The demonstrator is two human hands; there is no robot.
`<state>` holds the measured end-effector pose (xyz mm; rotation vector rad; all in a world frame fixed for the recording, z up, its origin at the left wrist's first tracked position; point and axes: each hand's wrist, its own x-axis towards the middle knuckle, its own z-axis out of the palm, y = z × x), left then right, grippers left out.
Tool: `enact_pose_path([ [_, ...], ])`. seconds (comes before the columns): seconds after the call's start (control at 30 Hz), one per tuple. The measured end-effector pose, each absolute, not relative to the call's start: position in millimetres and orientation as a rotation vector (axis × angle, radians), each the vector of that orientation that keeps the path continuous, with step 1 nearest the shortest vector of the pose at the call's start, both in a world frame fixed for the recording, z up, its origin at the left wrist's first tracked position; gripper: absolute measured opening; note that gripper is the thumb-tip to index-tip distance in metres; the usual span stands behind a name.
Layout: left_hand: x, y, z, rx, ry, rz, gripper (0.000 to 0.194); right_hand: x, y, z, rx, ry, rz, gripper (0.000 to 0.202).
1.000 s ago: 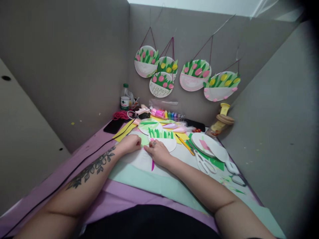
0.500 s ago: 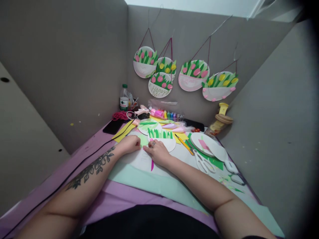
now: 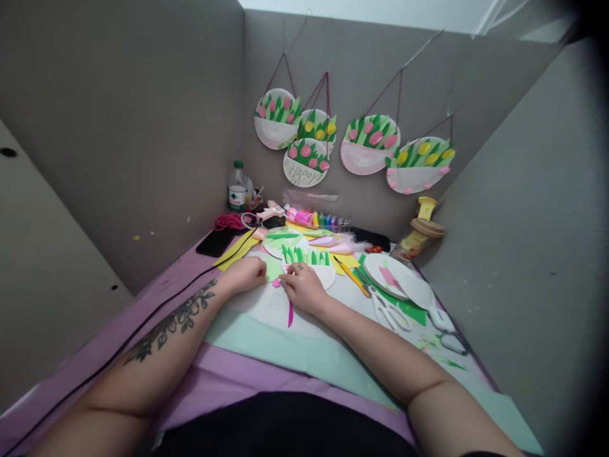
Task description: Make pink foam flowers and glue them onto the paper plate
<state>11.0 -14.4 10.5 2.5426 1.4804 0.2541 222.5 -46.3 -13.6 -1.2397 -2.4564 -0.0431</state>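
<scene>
A small pink flower (image 3: pixel 276 283) lies on the white sheet (image 3: pixel 257 308) between my hands. My right hand (image 3: pixel 307 289) is just right of it, fingers partly stretched out and fingertips close beside it; whether they touch it I cannot tell. Under and behind this hand is a white half-plate piece (image 3: pixel 324 275) with green paper leaves (image 3: pixel 309 256) along its top. A magenta curved tool or strip (image 3: pixel 290 315) lies below my right hand. My left hand (image 3: pixel 248 274) rests on the sheet to the left, fingers curled in; anything inside them is hidden.
A yellow cutter (image 3: pixel 354 279), white-handled scissors (image 3: pixel 390 312) and stacked paper plates (image 3: pixel 380 270) lie on the right. Behind are clay packs (image 3: pixel 316 219), a bottle (image 3: pixel 236 190) and a phone (image 3: pixel 216 242). A black cable (image 3: pixel 176 295) crosses the left side. Decorated plates (image 3: pixel 370 145) hang on the wall.
My right fingers have drawn back a little to the right, uncovering the pink flower. My left hand has shifted very slightly left.
</scene>
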Motion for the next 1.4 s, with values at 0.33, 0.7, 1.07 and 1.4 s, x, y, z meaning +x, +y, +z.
enact_pose_path([
  [0.33, -3.8, -5.6, 23.8, 2.410, 1.802, 0.390, 0.017, 210.4, -49.5, -13.1, -1.308, -2.477, -0.014, 0.021],
  [0.7, 10.7, -16.5, 14.9, 2.293, 1.314, 0.257, 0.030, 207.2, -48.8, -16.4, -1.228, -2.282, 0.411, 0.014],
  [1.07, 18.8, -22.7, 2.7, 2.274, 1.168, 0.238, 0.022, 205.1, -50.0, -13.2, -1.219, -2.257, 0.496, 0.010],
  [1.4, 16.1, -21.8, 16.6, 2.099, 1.107, 0.370, 0.032, 213.5, -46.1, -13.7, -1.019, -2.064, 0.559, 0.025],
])
